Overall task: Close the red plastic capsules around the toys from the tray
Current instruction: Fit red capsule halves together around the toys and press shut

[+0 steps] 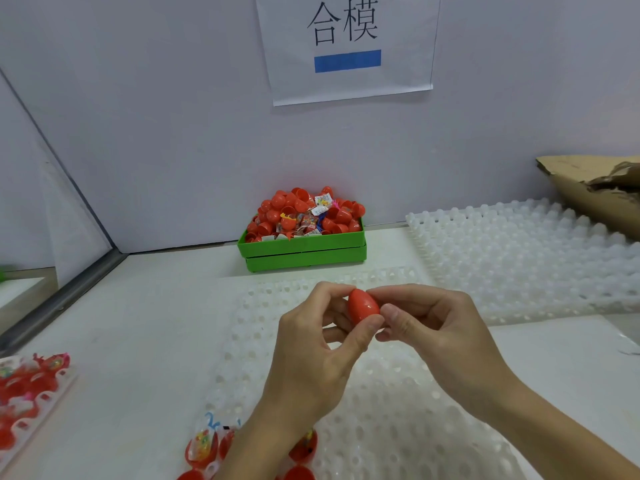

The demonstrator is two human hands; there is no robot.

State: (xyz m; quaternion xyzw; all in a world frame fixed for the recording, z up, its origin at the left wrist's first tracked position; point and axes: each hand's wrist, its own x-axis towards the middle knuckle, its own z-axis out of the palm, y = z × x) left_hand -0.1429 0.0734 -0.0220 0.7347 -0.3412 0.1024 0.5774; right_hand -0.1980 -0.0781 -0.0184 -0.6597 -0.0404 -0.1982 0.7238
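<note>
This looks like a hand-assembly station in a small factory or packing workshop. A white worktop (145, 341) is boxed in by plain grey-white partition walls (173, 133), and a printed paper sign with two Chinese characters and a blue bar (348, 46) marks the booth. White moulded plastic trays with rows of egg-shaped cups (519, 251) lie across the worktop, a green plastic bin heaped with red capsule halves and bagged toys (301, 249) stands against the back wall, and torn brown cardboard (588, 188) lies at the far right.

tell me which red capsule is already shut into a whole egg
The capsule pinched between the left hand and right hand; those in the tray below lie open.
</note>
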